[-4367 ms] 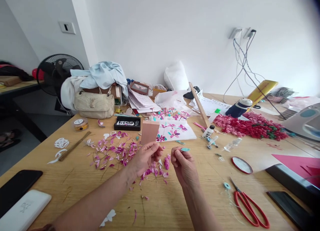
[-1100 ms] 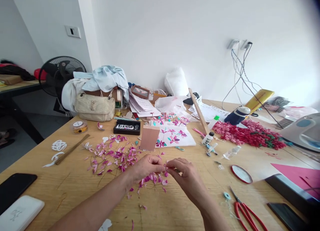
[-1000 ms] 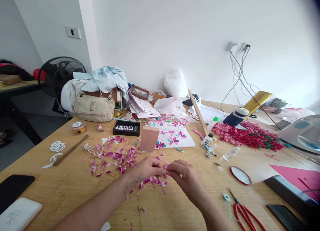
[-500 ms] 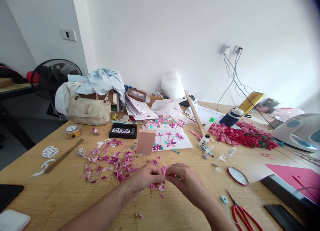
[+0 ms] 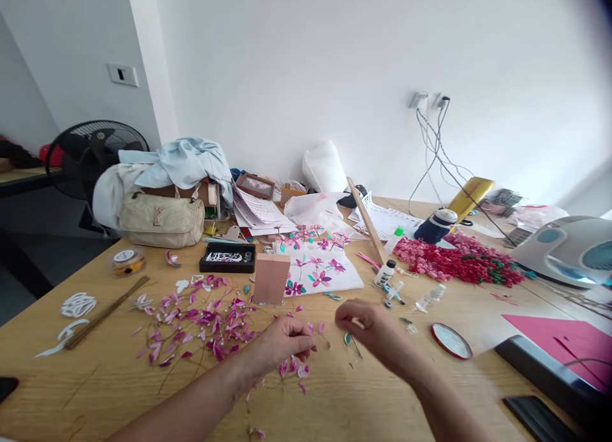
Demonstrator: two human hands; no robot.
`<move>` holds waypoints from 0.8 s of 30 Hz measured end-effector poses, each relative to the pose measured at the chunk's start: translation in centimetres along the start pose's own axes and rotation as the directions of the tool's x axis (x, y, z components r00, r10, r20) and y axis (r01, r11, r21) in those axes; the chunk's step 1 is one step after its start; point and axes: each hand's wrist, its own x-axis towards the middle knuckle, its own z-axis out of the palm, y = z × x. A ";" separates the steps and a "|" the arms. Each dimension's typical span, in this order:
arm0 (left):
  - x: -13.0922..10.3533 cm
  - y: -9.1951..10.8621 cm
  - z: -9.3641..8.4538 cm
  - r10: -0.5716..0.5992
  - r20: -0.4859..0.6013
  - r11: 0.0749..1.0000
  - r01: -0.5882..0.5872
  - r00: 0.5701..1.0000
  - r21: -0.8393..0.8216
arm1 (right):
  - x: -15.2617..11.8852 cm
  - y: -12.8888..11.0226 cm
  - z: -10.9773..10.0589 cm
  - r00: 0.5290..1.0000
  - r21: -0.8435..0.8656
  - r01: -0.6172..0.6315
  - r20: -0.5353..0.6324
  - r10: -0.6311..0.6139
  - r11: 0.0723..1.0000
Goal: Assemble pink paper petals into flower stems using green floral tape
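Note:
My left hand [image 5: 290, 340] is low over the middle of the table, its thumb and forefinger pinched together. Whatever sits in that pinch is too small to make out. Pink petals [image 5: 321, 327] show just beyond its fingertips, and more petals [image 5: 292, 367] lie below it. To the right, apart from it, my right hand [image 5: 366, 324] has its fingers curled into a pinch; what they hold, if anything, cannot be seen. Under the right fingertips lies a small teal leaf-shaped piece [image 5: 347, 338] with a thin stem. A large scatter of magenta petals on wires [image 5: 224, 321] spreads to the left.
Ahead stands a small wooden block [image 5: 271, 279], beside a white sheet [image 5: 351, 279] with pink flowers. Glue bottles [image 5: 385, 273], a red-rimmed dish [image 5: 451, 340] and red-pink tassel-like bundles [image 5: 459, 257] lie to the right. A black tray [image 5: 227, 267] sits behind the petals.
My hands, together half a second ago, are now apart: the right has moved right and slightly up. The teal piece beneath it shows more. The view has shifted slightly, leaving the red-handled scissors out of frame.

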 end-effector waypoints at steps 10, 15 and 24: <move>4.3 1.2 3.8 0.217 0.178 0.560 -0.272 0.960 0.783 | 7.2 11.3 -2.6 0.910 -0.531 -0.393 -0.110 0.399 0.751; 7.7 0.8 3.9 0.129 0.124 0.451 -0.170 0.984 0.876 | 9.2 14.0 -1.3 0.886 -0.578 -0.398 -0.041 0.462 0.712; 10.6 -0.5 3.6 0.029 0.024 0.511 -0.035 0.999 0.859 | 10.7 16.5 -0.5 0.870 -0.606 -0.405 -0.025 0.492 0.685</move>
